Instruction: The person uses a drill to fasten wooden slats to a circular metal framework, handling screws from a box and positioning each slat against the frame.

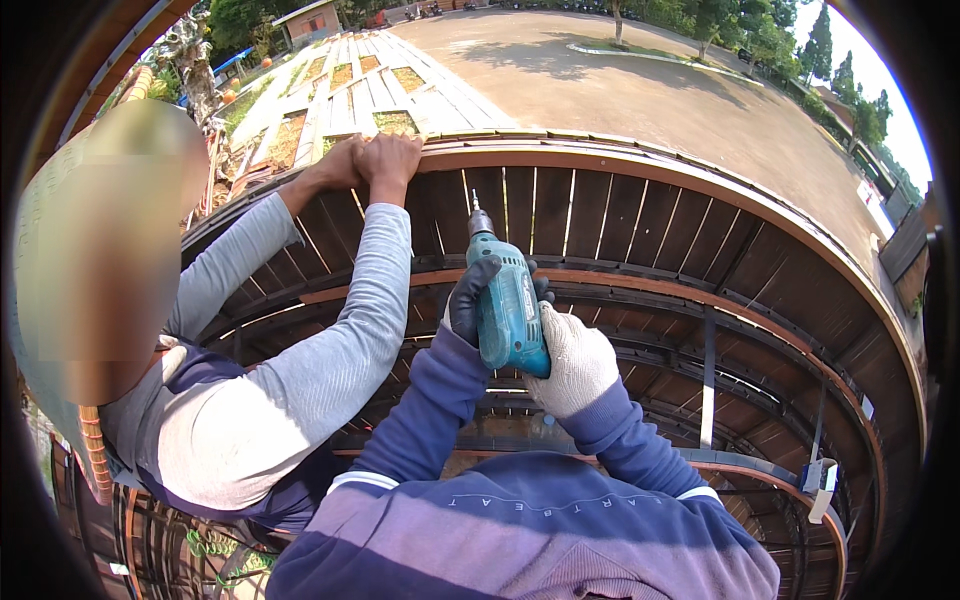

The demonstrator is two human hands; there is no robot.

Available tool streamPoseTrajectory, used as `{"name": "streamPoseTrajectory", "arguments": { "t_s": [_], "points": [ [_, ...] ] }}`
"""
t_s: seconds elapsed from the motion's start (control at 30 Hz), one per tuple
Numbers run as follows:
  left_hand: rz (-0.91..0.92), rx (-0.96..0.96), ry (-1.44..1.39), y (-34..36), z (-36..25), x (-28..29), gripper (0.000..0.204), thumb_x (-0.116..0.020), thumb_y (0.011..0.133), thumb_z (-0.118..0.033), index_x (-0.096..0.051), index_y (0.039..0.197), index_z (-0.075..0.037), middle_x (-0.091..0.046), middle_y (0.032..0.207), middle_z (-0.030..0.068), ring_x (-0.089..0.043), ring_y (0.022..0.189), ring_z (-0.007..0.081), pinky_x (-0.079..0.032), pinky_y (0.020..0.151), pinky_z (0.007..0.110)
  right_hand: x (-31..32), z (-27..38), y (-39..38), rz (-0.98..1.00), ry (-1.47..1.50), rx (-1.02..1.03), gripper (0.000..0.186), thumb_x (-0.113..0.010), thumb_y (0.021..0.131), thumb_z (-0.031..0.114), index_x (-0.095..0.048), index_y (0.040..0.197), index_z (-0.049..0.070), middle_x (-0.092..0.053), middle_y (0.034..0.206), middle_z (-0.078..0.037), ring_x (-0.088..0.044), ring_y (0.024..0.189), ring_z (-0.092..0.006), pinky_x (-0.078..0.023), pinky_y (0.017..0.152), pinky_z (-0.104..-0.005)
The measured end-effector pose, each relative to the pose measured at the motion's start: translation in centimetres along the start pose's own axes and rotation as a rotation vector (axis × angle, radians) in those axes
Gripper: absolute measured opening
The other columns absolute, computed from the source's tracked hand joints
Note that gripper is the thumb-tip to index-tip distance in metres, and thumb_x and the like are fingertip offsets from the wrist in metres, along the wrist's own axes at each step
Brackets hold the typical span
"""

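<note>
A teal power drill (512,310) with a silver bit points forward at dark vertical wooden slats (540,210) below a curved top rail (580,155). My left hand (470,298), in a black glove, grips the drill's body from the left, just behind the chuck. My right hand (573,365), in a white knit glove, is wrapped round the rear handle. Just left of the drill, another person (290,400) in grey sleeves holds the top rail with both bare hands (387,155).
Curved metal bands (700,290) and a pale upright strut (708,390) run below the slats. A small pale fitting (818,485) is at the lower right. Beyond the rail lie a paved yard (680,110), long pale boards (350,80) and trees. Green coiled hose (210,545) shows at lower left.
</note>
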State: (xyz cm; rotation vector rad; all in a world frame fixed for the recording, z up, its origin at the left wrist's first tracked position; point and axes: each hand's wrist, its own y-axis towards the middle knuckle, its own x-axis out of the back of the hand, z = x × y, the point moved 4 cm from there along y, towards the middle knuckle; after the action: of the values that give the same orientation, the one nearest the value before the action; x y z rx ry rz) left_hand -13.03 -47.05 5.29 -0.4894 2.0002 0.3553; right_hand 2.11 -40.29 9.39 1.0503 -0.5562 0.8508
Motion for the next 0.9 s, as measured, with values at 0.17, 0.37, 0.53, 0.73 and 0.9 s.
{"name": "streamPoseTrajectory", "arguments": {
  "t_s": [0.17, 0.37, 0.53, 0.73, 0.9],
  "points": [
    [0.013, -0.038, -0.058, 4.4, -3.6, 2.8, 0.062, -0.072, 0.093, -0.041, -0.056, 0.129, 0.007, -0.07, 0.112, 0.0267, -0.071, 0.102, 0.0402, -0.06, 0.093, 0.055, -2.1, -1.0, 5.6, 0.034, 0.05, 0.002, 0.072, -0.083, 0.068, 0.018, -0.059, 0.132, -0.005, -0.069, 0.107, -0.022, -0.07, 0.088, -0.0399, -0.057, 0.078, -0.0475],
    [0.062, 0.05, -0.089, 7.0, -5.3, 5.0, 0.068, -0.072, 0.092, -0.043, -0.055, 0.132, 0.009, -0.069, 0.111, 0.0275, -0.071, 0.103, 0.0415, -0.06, 0.094, 0.056, -4.1, -2.3, 8.5, -0.051, -0.02, 0.098, 0.061, -0.082, 0.074, 0.022, -0.059, 0.125, -0.002, -0.067, 0.09, -0.017, -0.07, 0.073, -0.0344, -0.056, 0.065, -0.0443],
    [0.046, 0.052, -0.16, 7.1, -5.1, 4.9, 0.067, -0.071, 0.094, -0.042, -0.052, 0.134, 0.008, -0.067, 0.118, 0.0264, -0.069, 0.108, 0.0421, -0.059, 0.096, 0.057, -4.5, -2.5, 8.8, 0.016, 0.006, 0.034, 0.065, -0.084, 0.071, 0.021, -0.059, 0.127, -0.003, -0.068, 0.092, -0.017, -0.07, 0.076, -0.0346, -0.057, 0.067, -0.0439],
    [0.087, 0.067, -0.156, 7.4, -5.6, 5.8, 0.063, -0.068, 0.097, -0.039, -0.048, 0.14, 0.003, -0.062, 0.129, 0.0246, -0.066, 0.115, 0.0441, -0.058, 0.098, 0.061, -5.1, -2.6, 8.8, 0.065, 0.002, -0.04, 0.08, -0.087, 0.063, 0.019, -0.058, 0.133, -0.005, -0.069, 0.108, -0.022, -0.07, 0.09, -0.0395, -0.057, 0.081, -0.0464],
    [0.031, 0.004, -0.059, 6.4, -6.2, 3.6, 0.065, -0.072, 0.094, -0.04, -0.053, 0.134, 0.007, -0.069, 0.114, 0.0256, -0.071, 0.104, 0.0386, -0.06, 0.094, 0.051, -5.0, -2.2, 8.9, 0.041, 0.0, -0.008, 0.077, -0.087, 0.063, 0.019, -0.059, 0.131, -0.007, -0.07, 0.104, -0.021, -0.071, 0.085, -0.0372, -0.057, 0.077, -0.0448]
  ]
}}
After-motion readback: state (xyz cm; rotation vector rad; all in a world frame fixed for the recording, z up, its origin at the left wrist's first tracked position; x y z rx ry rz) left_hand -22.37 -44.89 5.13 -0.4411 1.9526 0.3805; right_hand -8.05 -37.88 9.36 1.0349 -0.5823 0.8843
